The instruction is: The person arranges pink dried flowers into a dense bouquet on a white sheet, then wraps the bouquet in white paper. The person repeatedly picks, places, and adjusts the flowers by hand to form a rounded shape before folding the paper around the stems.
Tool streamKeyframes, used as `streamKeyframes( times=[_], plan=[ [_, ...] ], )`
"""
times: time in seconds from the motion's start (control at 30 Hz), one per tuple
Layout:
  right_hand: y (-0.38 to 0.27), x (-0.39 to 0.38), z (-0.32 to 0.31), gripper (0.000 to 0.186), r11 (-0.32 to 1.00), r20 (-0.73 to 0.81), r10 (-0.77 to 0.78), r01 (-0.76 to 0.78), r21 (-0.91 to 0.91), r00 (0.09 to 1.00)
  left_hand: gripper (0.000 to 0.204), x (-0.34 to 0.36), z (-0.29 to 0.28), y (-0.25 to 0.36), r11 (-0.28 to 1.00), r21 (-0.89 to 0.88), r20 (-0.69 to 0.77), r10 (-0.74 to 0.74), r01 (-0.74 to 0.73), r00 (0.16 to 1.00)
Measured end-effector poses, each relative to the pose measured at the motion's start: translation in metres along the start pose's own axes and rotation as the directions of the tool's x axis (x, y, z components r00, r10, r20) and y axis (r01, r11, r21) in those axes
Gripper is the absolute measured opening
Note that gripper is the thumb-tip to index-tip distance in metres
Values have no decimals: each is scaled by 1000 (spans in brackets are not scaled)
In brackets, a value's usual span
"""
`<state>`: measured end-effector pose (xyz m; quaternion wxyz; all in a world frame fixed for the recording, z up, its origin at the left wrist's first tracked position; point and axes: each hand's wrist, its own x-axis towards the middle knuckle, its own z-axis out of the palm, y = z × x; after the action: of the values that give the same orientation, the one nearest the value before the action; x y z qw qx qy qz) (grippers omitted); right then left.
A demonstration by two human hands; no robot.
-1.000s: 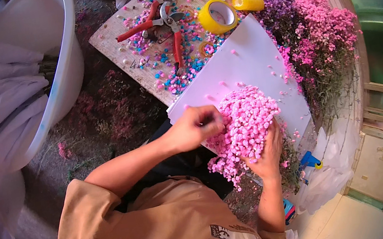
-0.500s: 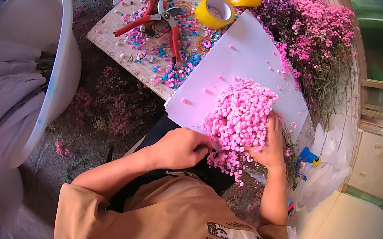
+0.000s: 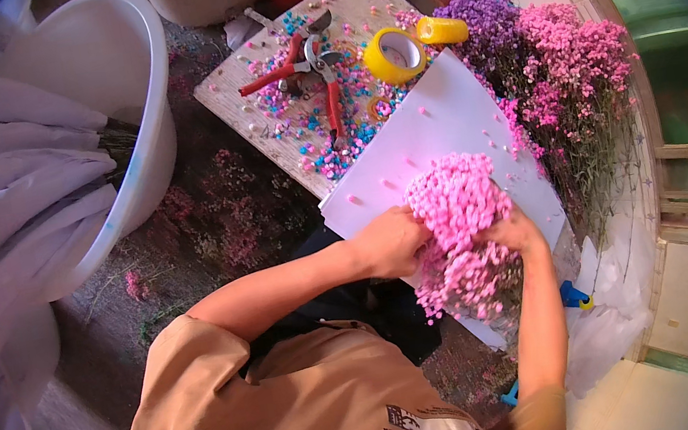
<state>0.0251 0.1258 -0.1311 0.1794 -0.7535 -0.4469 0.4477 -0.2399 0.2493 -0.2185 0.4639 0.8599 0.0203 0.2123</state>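
Observation:
A dense bunch of pink baby's breath (image 3: 455,206) is held upright over white paper sheets (image 3: 407,160) in front of me. My right hand (image 3: 515,228) wraps round its right side, with the fingers partly lost among the blossoms. My left hand (image 3: 391,242) is closed at the bunch's left edge, its fingertips pressed in against the flower heads. More pink blossoms hang below, between my two hands. The stems are mostly hidden. A few loose pink flower heads lie on the paper.
A wooden board (image 3: 258,129) strewn with pink, blue and white heads carries red-handled pruning shears (image 3: 311,63) and yellow tape rolls (image 3: 394,56). Purple flowers (image 3: 480,22) and pink flowers (image 3: 570,53) lie right. A white tub (image 3: 154,92) with wrapped bundles stands left.
My left hand has moved right and forward, from beside the bunch to its flowers. My right hand has turned, and the bunch shows more upright and further right. The whole view has shifted slightly.

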Motion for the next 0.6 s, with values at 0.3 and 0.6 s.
streamKeyframes(
  times=[0.3,0.6],
  plan=[
    [-26,-83,75,97,908,-168,-113,170,384,979,37,-65,-17,59,998,36,182,40,-48,982],
    [80,-231,57,86,522,-351,315,147,840,882,47,-84,-33,62,967,20,197,245,-254,949]
  ],
)
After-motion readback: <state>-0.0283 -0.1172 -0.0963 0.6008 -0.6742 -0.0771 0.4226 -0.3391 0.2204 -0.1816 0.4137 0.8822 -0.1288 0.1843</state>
